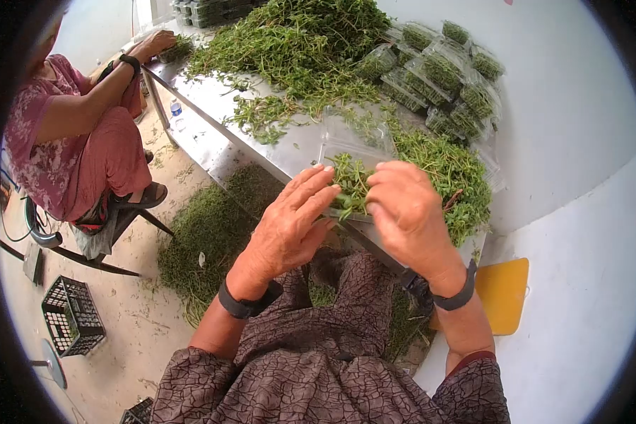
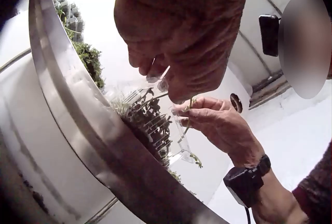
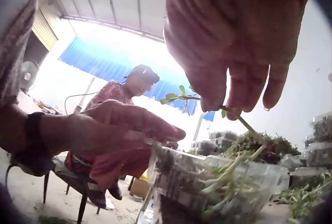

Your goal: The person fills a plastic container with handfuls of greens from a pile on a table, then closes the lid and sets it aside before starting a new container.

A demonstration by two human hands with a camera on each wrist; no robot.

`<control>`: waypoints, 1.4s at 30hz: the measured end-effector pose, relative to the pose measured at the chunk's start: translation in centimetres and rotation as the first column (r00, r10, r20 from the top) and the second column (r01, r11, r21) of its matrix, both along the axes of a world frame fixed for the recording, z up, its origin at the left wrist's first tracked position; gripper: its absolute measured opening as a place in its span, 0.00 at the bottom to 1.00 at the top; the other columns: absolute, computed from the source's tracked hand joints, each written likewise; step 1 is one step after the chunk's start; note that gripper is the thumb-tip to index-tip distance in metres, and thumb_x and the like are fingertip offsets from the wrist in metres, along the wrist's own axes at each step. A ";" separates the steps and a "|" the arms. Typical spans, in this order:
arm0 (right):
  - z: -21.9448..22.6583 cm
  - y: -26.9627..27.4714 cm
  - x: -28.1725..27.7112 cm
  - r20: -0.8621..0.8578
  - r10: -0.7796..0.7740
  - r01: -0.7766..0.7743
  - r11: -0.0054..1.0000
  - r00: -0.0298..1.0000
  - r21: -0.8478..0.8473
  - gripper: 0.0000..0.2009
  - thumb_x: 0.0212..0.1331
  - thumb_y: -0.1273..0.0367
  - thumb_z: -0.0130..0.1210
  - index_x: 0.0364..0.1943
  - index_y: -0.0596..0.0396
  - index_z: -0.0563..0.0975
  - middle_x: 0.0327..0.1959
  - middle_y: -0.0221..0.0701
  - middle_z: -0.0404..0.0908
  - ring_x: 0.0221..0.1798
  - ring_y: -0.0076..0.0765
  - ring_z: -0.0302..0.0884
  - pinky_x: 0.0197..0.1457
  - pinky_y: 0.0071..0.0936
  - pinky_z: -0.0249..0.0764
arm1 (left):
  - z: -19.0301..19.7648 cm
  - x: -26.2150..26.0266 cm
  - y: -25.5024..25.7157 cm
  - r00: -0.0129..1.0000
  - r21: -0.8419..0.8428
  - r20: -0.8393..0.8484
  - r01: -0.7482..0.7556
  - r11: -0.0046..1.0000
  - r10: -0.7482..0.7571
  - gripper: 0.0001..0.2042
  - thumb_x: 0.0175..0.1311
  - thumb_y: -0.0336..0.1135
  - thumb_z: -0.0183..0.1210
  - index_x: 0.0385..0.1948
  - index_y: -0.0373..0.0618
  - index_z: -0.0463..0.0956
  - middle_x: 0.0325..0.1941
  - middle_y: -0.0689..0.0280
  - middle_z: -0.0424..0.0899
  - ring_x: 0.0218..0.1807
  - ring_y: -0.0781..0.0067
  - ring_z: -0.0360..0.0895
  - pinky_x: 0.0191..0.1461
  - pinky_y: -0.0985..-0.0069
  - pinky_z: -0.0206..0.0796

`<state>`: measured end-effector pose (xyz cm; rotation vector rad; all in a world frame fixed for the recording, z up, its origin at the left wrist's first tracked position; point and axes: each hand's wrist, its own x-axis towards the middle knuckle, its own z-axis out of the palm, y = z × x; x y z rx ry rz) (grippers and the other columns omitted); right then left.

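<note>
A clear plastic box (image 3: 179, 174) filled with leafy green sprigs (image 1: 349, 177) sits at the near table edge, its lid (image 1: 330, 133) raised on the far side. My left hand (image 1: 290, 220) is at the box's left side, fingers mostly straight and fingertips right at the rim and greens. From the right, my right hand (image 1: 411, 210) reaches over the box with fingers curled. In the right wrist view it pinches a thin green sprig (image 3: 245, 124) above the box. The left wrist view shows both hands close together over the rim.
A large heap of greens (image 1: 297, 49) covers the far table (image 1: 268, 152). Filled boxes (image 1: 442, 71) are stacked at back right, with loose greens (image 1: 445, 173) nearer. Another person (image 1: 78, 134) sits at left. Greens (image 1: 198, 240) and a black crate (image 1: 72, 316) are on the floor.
</note>
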<state>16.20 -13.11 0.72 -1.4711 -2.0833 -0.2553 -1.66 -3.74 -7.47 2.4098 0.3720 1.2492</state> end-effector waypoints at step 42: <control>-2.5 0.4 2.5 0.143 -0.245 0.261 0.960 0.959 -0.100 0.13 0.62 0.62 0.55 0.39 0.59 0.81 0.40 0.39 0.82 0.57 0.48 0.72 0.66 0.48 0.59 | 2.0 1.2 -0.4 0.982 0.131 -0.186 0.012 0.991 0.013 0.20 0.46 0.27 0.67 0.46 0.41 0.76 0.52 0.58 0.80 0.60 0.55 0.74 0.76 0.47 0.45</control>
